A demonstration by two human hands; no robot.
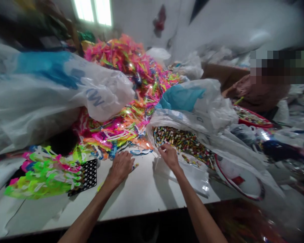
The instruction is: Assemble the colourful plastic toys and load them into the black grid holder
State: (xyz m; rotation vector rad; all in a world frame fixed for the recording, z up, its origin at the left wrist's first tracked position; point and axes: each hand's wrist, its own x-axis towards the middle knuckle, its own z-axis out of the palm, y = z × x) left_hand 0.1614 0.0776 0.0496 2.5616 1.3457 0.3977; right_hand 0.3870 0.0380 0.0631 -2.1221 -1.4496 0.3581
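Observation:
My left hand [121, 165] rests low over the white table [142, 189], its fingers bent at the edge of a pile of bright pink, orange and yellow plastic pieces [116, 130]. A small colourful stick [135, 166] lies beside its thumb; what its fingertips touch is hidden. My right hand [169, 156] is at the rim of a white bag [152, 133], its fingers curled together and their tips too small to read. Inside that bag lie many small multicoloured cylinders [177, 136]. Clear plastic bags [192, 177] lie under and beside my right wrist.
At the left, green and pink pieces [45, 175] cover part of a black perforated tray [90, 175]. A large white sack [96, 87] leans in behind. To the right are a red-rimmed basket [255, 118] and another person [263, 91].

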